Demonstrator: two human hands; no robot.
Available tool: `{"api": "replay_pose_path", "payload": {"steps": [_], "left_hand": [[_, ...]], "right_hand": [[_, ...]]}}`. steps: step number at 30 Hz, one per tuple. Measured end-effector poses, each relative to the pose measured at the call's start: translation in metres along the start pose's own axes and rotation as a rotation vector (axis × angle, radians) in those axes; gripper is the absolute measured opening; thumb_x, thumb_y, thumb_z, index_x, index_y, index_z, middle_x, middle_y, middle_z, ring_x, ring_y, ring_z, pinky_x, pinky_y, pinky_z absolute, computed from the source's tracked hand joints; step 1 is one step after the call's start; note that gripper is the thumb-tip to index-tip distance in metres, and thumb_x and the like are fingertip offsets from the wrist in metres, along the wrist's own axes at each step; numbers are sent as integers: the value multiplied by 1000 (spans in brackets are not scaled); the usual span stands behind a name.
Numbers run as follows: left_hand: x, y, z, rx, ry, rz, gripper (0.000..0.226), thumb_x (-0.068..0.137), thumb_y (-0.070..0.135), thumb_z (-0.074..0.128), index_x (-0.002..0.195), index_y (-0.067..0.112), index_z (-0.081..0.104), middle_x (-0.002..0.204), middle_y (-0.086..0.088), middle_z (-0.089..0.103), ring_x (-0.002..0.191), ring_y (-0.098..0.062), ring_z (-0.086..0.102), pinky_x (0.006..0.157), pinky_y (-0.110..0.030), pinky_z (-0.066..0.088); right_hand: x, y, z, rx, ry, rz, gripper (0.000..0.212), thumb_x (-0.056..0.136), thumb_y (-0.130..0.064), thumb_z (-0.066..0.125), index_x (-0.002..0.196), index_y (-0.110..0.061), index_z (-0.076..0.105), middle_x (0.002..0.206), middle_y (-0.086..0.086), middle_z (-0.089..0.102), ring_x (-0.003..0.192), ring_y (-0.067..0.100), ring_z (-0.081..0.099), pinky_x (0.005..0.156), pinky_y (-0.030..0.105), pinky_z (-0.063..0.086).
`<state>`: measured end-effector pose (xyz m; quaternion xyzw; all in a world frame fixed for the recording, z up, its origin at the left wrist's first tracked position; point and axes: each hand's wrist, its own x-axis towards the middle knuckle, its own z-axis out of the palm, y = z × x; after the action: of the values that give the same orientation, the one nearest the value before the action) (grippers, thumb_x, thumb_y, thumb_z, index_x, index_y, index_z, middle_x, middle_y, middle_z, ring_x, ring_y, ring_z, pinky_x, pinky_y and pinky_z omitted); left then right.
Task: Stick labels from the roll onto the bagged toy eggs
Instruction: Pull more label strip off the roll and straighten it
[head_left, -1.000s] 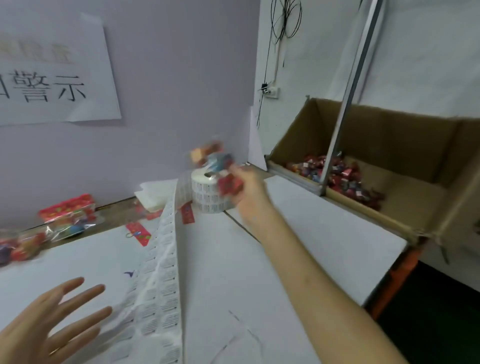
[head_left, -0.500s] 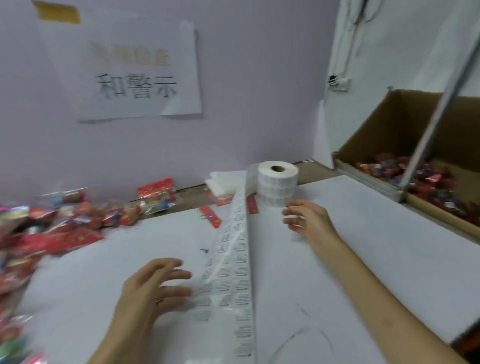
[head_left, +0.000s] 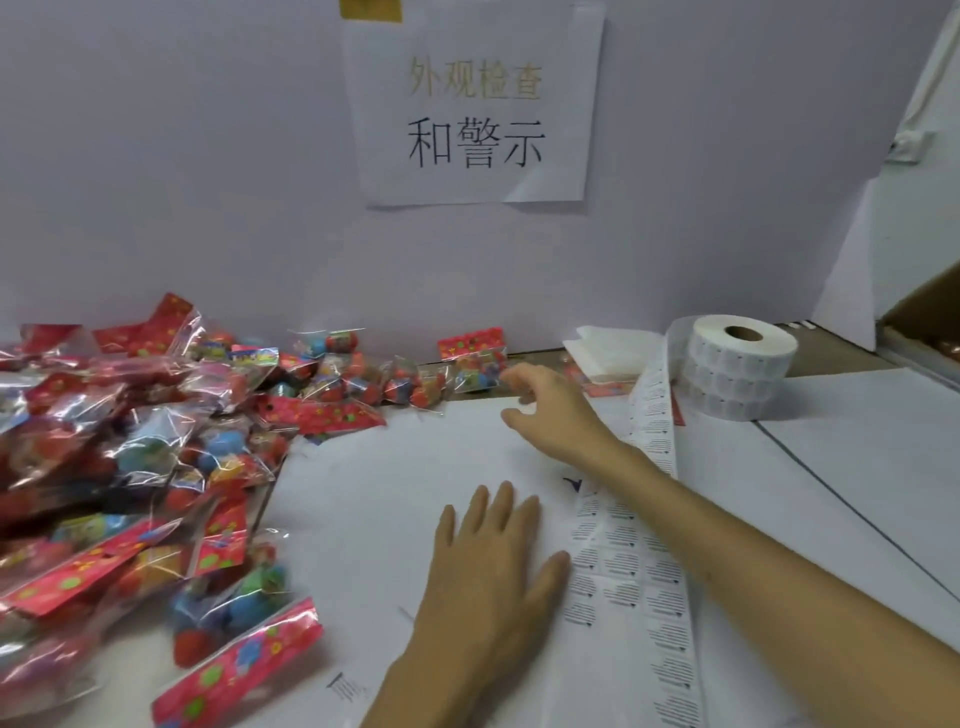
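Note:
A white label roll (head_left: 737, 364) stands at the back right of the white table (head_left: 857, 467). Its unrolled strip of barcode labels (head_left: 628, 561) runs toward me. My left hand (head_left: 493, 566) lies flat on the table, fingers straight, thumb touching the strip's edge. My right hand (head_left: 550, 410) reaches across the strip, fingers loosely spread and holding nothing, just short of a small bagged toy egg with a red header (head_left: 475, 361) by the wall. A big heap of bagged toy eggs (head_left: 135, 457) fills the left side.
A paper sign with printed characters (head_left: 475, 104) hangs on the wall ahead. Folded white paper (head_left: 608, 348) lies behind the strip. A cardboard box corner (head_left: 930, 306) shows at the far right edge. One loose label (head_left: 345, 688) lies near the front.
The view has swung left from the cardboard box to the heap. My right hand let a bagged toy go toward the box, then came back across the strip toward the bags by the wall. My left hand flattened beside the strip.

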<state>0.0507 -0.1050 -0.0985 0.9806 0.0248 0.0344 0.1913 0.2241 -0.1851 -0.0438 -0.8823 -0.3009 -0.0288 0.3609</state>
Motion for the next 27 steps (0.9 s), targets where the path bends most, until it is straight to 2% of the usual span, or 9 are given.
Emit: {"api": "replay_pose_path", "payload": {"steps": [2,6,10,16,19,21,23,25,27], "left_hand": [[2,0,3,43,-29,14,67,103,64,25,163,36,13,174,6,-3,159,-17,-9,127,-45,-10],[5,-2,8,72,-46,15,70,103,65,23,164,36,7,173,6,-11,159,-18,-17,124,-45,-16],[8,-3,10,82,-49,22,71,102,65,23,164,35,5,173,4,-13,158,-20,-18,123,-46,-17],[9,-2,10,53,-52,33,69,102,63,26,163,34,9,173,3,-10,159,-20,-16,123,-46,-18],[6,-2,7,50,-60,34,69,103,63,24,163,35,8,173,4,-11,159,-20,-16,121,-44,-20],[4,-1,5,45,-69,32,69,104,63,24,164,34,8,173,3,-10,159,-19,-16,122,-44,-19],[3,0,3,34,-61,30,67,104,61,24,164,33,9,174,3,-9,159,-19,-15,124,-44,-17],[2,0,1,39,-47,30,67,104,60,26,164,32,11,174,2,-6,159,-19,-13,126,-44,-15],[1,1,0,27,-38,27,70,104,59,28,165,29,10,174,3,-4,159,-17,-11,126,-42,-14]], "right_hand": [[25,5,14,-187,-42,-36,56,93,-15,65,146,-18,48,144,4,50,127,24,53,105,37,45],[63,14,34,-596,-46,-84,69,92,-11,60,154,-17,32,154,6,39,137,29,45,105,46,42],[90,16,49,-650,-65,-71,68,93,-9,54,157,-17,30,162,6,32,146,27,36,111,47,37],[98,16,57,-608,-6,-90,45,100,-15,47,145,-14,48,143,8,54,128,30,53,102,45,46],[84,12,45,-429,49,-34,30,100,-17,48,128,-14,59,124,9,65,110,31,61,93,43,50],[66,8,34,-149,61,33,19,100,-18,54,117,-15,63,106,5,68,97,26,62,84,38,51],[40,0,18,231,56,117,12,101,-16,57,109,-19,65,95,-3,70,92,19,64,77,27,50],[9,-6,1,604,34,212,18,103,-13,52,110,-20,66,90,-6,74,91,17,68,81,28,51],[-25,-10,-16,833,39,259,27,101,-9,47,119,-15,66,93,0,75,89,16,70,87,36,50]]}}
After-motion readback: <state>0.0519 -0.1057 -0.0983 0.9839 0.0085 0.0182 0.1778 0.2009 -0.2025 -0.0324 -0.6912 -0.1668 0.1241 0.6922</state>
